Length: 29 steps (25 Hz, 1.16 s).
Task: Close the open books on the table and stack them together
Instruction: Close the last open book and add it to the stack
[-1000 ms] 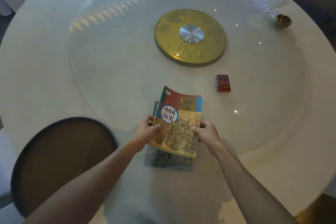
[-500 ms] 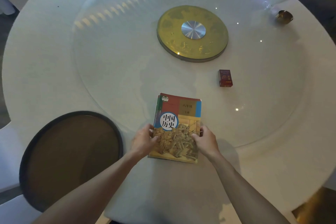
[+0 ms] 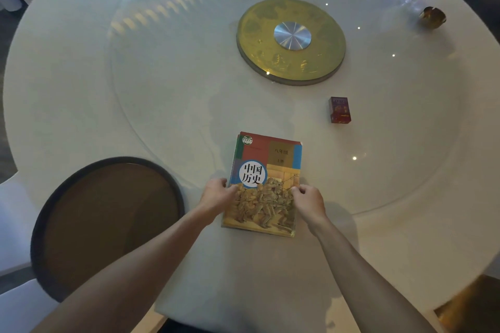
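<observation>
Books — a closed paperback history textbook with a red, blue and tan cover (image 3: 266,184) — lay squarely atop a green-edged book whose rim barely showed (image 3: 237,151), near the white round table's (image 3: 81,116) front edge. Long axis ran away from the person. Left hand (image 3: 216,194) and right hand (image 3: 307,199) pinched opposite long edges, equally near — stack apparently aligned.

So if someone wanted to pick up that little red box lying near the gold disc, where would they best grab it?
Probably by its two long sides, coming straight down from above. The red box lies flat on the glass turntable, its broad face up, so there is no edge to get under. It stands apart from the gold disc and the book stack, leaving room for fingers on either side.
</observation>
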Motion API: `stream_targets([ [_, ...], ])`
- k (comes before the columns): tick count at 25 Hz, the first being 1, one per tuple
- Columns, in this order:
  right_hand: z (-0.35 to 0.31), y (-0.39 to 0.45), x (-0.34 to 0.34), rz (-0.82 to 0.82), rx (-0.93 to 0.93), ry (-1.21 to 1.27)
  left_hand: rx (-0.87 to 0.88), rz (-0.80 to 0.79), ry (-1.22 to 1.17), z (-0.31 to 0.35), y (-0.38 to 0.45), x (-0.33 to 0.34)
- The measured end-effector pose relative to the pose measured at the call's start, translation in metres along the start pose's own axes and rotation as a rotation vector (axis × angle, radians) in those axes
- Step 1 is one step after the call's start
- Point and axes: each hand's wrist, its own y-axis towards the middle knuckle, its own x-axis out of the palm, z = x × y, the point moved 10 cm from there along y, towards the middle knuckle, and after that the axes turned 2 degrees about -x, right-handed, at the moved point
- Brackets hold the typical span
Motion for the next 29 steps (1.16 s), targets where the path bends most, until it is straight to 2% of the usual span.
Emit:
stream_targets([
  [4,-0.005,-0.005,0.014,-0.001,-0.02,-0.097,0.01,-0.01,-0.051,0.006,-0.009,0.008],
  [10,0.005,0.001,0.011,0.029,0.087,0.072,-0.055,-0.036,-0.119,0.0,-0.002,0.004],
  [16,0.013,0.013,0.01,0.006,0.175,0.117,-0.057,-0.037,-0.037,0.009,0.001,0.008],
  [20,0.009,0.014,0.009,0.022,0.156,0.065,-0.043,0.002,0.022,0.012,-0.001,0.006],
  [29,-0.007,0.03,-0.023,0.14,0.08,0.052,-0.071,-0.025,-0.116,0.035,0.012,0.022],
])
